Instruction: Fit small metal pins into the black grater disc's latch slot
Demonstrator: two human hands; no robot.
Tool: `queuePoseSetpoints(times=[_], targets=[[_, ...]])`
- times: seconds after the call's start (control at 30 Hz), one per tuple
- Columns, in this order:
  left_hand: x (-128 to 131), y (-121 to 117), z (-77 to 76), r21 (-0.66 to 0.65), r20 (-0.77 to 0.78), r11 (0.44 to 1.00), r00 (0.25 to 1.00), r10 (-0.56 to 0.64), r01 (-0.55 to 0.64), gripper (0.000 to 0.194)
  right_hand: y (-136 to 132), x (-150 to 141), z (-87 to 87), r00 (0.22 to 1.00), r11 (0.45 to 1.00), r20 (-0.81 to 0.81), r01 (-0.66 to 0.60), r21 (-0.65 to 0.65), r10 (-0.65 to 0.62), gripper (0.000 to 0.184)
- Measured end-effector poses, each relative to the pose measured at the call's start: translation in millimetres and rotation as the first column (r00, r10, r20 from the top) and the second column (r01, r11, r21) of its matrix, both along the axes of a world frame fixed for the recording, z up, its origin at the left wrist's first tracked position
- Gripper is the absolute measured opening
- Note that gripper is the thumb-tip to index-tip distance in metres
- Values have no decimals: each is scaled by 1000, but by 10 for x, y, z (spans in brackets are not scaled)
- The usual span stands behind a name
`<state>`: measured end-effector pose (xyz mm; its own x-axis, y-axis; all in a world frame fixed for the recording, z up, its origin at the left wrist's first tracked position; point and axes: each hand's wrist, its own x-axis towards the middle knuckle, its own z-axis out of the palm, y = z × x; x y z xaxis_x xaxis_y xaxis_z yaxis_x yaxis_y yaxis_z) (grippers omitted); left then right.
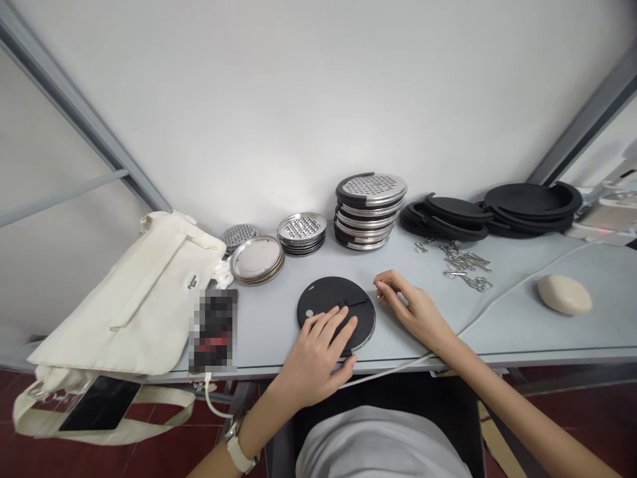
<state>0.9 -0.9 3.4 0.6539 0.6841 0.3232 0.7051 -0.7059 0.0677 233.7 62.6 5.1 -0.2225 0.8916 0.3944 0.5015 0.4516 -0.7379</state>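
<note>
Lying under left hand (318, 355), fingers spread: black disc (326, 297), seemingly unfinished; beside it, right hand (401, 300) pinching metal clip (379, 297); behind it, apparently finished stack (371, 209); right of it, seemingly outstanding holders (458, 211), loose clips (468, 271).

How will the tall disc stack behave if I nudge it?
The tall disc stack may shift or topple, as its layers sit unevenly. Its shiny metal looks smooth, so probably slippery; the discs seem stiff, holding flat, round shapes.
</note>
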Motion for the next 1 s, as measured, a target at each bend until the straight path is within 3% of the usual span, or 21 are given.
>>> queuePoseSetpoints(times=[0.23, 0.47, 0.7, 1.0], targets=[[5, 3, 2, 1, -5, 1000, 1000, 3, -3, 54, 18, 2, -45, 999, 998, 32, 4, -60, -2, 24], [3, 0, -2, -1, -5, 1000, 1000, 8, -8, 54, 27, -21, -53, 996, 994, 19, -91, -65, 93, 24], [7, -2, 6, 9, -10, 1000, 1000, 7, -7, 54, 35, -11, -37, 990, 994, 81, -113, 7, 113, 26], [1, 0, 8, 10, -6, 1000, 1000, 4, -4, 54, 20, -9, -15, 987, 994, 121, -109, -7, 109, 32]])
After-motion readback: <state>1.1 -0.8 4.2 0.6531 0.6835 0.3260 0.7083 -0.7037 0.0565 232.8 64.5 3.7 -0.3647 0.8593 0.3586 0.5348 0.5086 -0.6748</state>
